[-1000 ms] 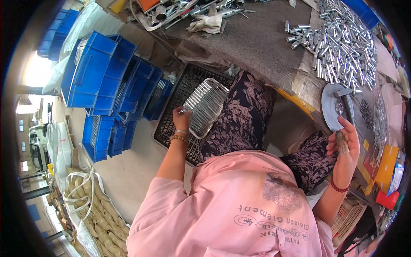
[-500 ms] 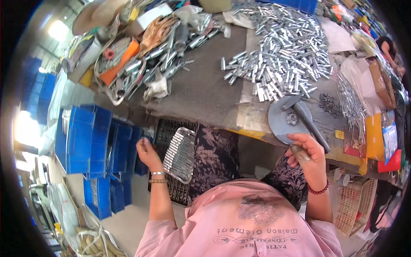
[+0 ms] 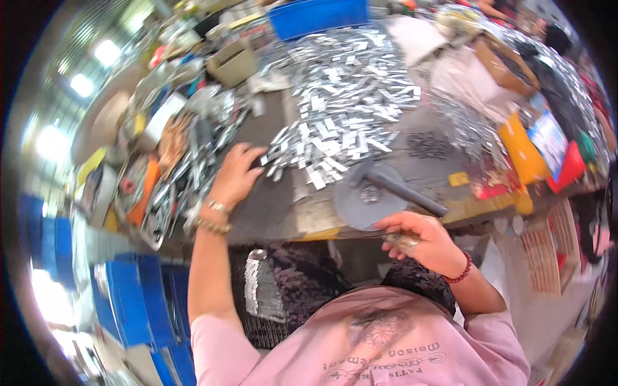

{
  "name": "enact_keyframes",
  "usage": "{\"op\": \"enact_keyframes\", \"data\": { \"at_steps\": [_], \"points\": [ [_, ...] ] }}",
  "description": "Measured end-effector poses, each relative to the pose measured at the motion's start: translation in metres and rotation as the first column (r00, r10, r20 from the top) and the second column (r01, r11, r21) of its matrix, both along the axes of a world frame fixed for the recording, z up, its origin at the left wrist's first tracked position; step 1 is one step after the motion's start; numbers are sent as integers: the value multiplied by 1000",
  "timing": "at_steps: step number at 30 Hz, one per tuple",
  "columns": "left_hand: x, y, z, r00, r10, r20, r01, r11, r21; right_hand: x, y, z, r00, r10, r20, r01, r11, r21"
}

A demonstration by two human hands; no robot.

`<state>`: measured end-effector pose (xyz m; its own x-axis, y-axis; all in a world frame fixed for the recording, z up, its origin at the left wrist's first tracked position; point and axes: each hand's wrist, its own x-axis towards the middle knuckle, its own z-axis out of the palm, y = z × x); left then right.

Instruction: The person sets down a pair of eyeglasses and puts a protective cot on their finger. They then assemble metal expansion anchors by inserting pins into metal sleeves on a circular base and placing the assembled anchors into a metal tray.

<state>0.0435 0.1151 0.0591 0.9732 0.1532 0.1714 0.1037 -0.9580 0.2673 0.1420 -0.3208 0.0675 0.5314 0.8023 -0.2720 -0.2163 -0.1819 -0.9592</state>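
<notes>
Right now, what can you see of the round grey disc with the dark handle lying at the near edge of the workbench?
The round grey metal disc lies flat on the workbench near its front edge, with a small cluster of tiny parts at its centre. A dark bar-like handle slants across it toward the right. The pile of silver metal pieces sits just behind. The right hand hovers beside its near rim; contact is unclear.
</notes>
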Motion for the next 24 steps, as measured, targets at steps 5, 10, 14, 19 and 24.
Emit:
{"op": "enact_keyframes", "data": {
  "at_steps": [5, 10, 14, 19, 24],
  "points": [
    [-3, -9, 13, 995, 95, 27, -92, 992, -86, 13, -23, 9, 980, 37, 193, -53, 996, 74],
    [-12, -19, 8, 996, 83, 41, -78, 991, -108, 53, -32, 17, 712, -117, 692, 101, 993, 64],
    [-19, -53, 20, 965, 116, 237, -81, 985, -153, 134, -24, 11, 211, -82, 974, 507, 861, -37],
    [-18, -133, 41, 954, 148, 263, -53, 941, -336, 192, 8, -2, 202, 278, 939, 687, 643, -338],
    [-15, -184, 32, 961, 23, 275, 89, 918, -388, 205, 20, 3, 336, 262, 905, 671, 608, -425]
  ]
}}
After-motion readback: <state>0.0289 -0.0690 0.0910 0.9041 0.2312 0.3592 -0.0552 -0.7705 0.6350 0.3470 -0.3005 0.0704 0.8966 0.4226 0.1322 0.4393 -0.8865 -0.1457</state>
